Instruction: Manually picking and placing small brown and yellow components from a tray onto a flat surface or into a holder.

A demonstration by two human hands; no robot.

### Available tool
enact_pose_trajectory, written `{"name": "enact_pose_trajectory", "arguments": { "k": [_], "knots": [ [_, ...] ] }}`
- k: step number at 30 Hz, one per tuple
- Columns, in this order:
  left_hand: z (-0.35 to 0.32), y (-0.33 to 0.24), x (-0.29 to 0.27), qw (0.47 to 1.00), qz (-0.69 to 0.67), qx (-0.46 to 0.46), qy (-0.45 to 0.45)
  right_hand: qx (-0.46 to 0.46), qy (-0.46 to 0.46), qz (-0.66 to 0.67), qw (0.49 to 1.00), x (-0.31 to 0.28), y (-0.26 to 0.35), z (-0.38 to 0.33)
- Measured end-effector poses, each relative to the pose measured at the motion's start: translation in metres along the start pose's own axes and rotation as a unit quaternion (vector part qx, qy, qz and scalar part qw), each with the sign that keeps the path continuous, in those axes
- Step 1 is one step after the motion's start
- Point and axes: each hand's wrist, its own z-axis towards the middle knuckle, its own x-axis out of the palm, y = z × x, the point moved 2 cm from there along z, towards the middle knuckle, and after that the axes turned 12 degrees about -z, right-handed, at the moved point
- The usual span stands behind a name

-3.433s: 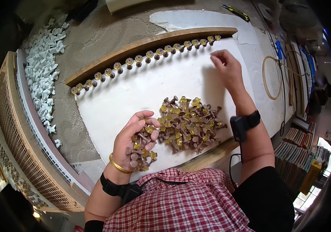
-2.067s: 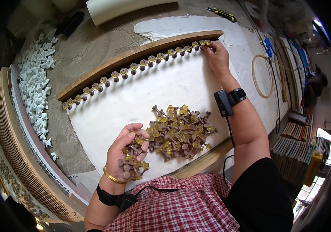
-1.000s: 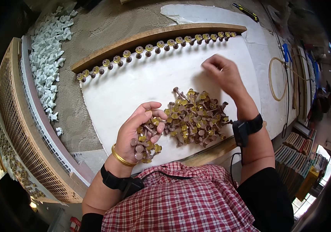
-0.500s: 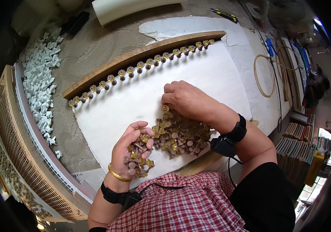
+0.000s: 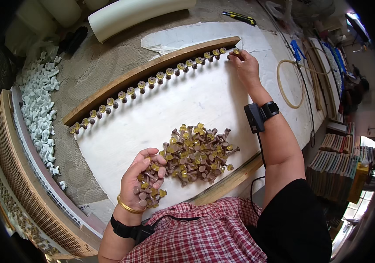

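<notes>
My right hand [image 5: 246, 68] pinches a small knob [image 5: 236, 51] with a yellow flower-shaped top, at the right end of a wooden strip [image 5: 152, 74]. Similar brown-stemmed knobs [image 5: 151, 81] stand in a row along that strip, yellow tops up. Cupped around several more knobs [image 5: 148, 188] is my left hand [image 5: 136, 177], palm up near the front of the white board [image 5: 122, 131]. Right beside its fingers lies a loose pile of knobs [image 5: 198, 153], tumbled every way.
White shell-like pieces [image 5: 38, 109] are heaped at the left, beside stacked mesh trays [image 5: 12, 144]. A cream roll [image 5: 135, 17] and a yellow-black cutter [image 5: 240, 17] lie at the back. A coiled hose [image 5: 279, 83] rests at the right. A wooden bar [image 5: 227, 184] runs along the front.
My right hand has left the pile and moved far and right to the end of the row, carrying one knob. My left hand still cups its knobs. The whole view has shifted slightly.
</notes>
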Motion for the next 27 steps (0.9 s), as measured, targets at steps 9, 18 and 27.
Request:
{"name": "enact_pose_trajectory", "arguments": {
  "k": [9,18,27],
  "knots": [
    [-0.002,-0.003,-0.001,1.000,-0.014,0.018,-0.003,-0.043,-0.009,-0.109,0.993,0.015,-0.005,0.014],
    [-0.007,-0.002,-0.001,1.000,-0.012,0.021,0.002,-0.100,-0.058,-0.198,0.973,0.018,-0.001,0.012],
    [-0.020,-0.004,0.001,0.999,-0.017,0.032,0.007,-0.094,0.001,-0.137,0.986,-0.001,0.030,-0.033]
  ]
}}
